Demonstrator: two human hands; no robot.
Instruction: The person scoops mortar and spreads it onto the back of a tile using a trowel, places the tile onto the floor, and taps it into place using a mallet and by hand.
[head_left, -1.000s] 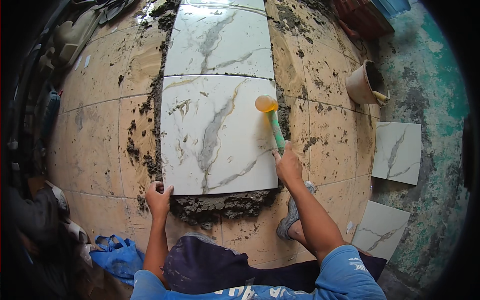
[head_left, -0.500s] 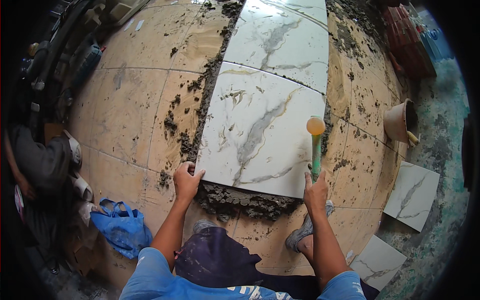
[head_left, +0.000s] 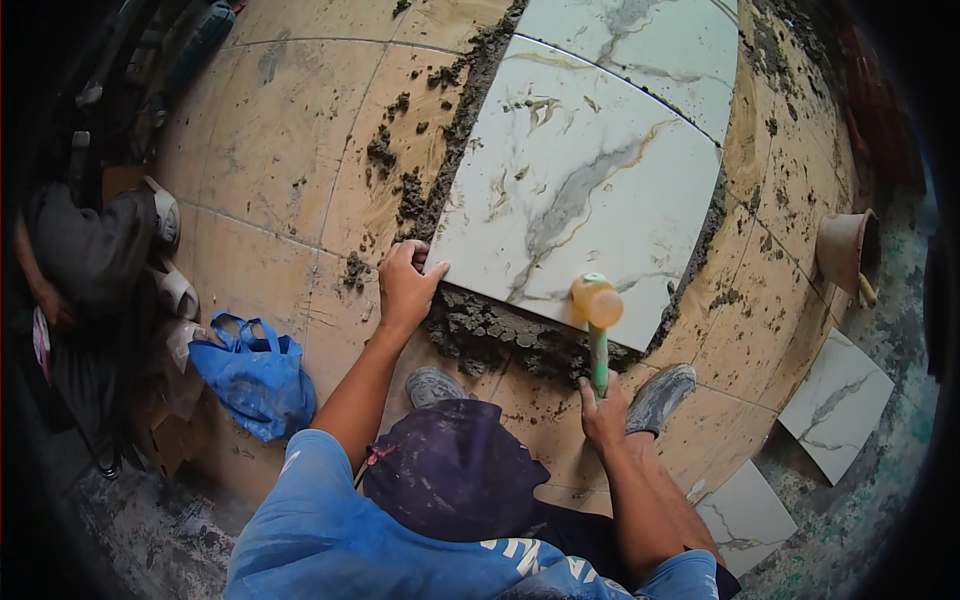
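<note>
A large white floor tile (head_left: 500, 190) with grey and gold veins lies on a bed of wet mortar (head_left: 500, 327), which shows along its near edge. My left hand (head_left: 405, 290) is closed at the tile's near left corner, with bent fingers against the side and the thumb at the edge. In my right hand (head_left: 607, 412) is a mallet (head_left: 598, 305), gripped by its green handle. Its round, amber-coloured head is over the tile's near edge; whether it touches the surface I cannot tell.
Another veined tile (head_left: 640, 45) adjoins beyond. Old beige floor tiles (head_left: 290, 140) carry mortar crumbs. A bucket (head_left: 840, 250) lies on its side at right, near two loose tiles (head_left: 840, 400). A blue bag (head_left: 258, 380) and a seated person (head_left: 85, 240) are at left.
The mallet has moved leftward and nearer to me, from the tile's right side to its near edge. My left hand stays at the corner. The whole view has shifted.
</note>
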